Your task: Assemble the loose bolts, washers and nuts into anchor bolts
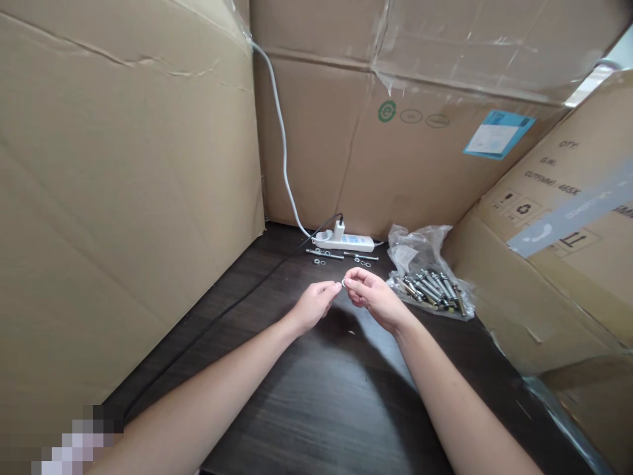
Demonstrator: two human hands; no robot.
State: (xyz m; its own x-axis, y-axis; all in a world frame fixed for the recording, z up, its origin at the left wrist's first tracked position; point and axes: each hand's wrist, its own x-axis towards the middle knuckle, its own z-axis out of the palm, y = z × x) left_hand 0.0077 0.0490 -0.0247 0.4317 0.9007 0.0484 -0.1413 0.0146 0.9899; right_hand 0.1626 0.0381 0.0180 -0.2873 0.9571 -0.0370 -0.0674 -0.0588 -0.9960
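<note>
My left hand point(315, 306) and my right hand point(374, 297) meet over the dark table, fingertips almost touching. A small pale metal ring, which looks like a washer point(343, 283), shows at the pinched fingertips of my right hand. The thumb and forefinger of my left hand are pressed together beside it; what they pinch is too small to make out. Beyond my hands lie two bolts, a left one point(325, 254) and a right one point(361, 256). A nut point(317, 262) and several small rings point(364, 264) lie near them.
A clear plastic bag point(415, 247) with several expansion bolts point(438, 287) lies to the right. Behind the loose parts is a white power strip point(359, 243) with a plugged-in charger point(339, 230). A black cable point(232, 305) crosses the table point(316, 402). Large cardboard boxes point(316, 145) surround it.
</note>
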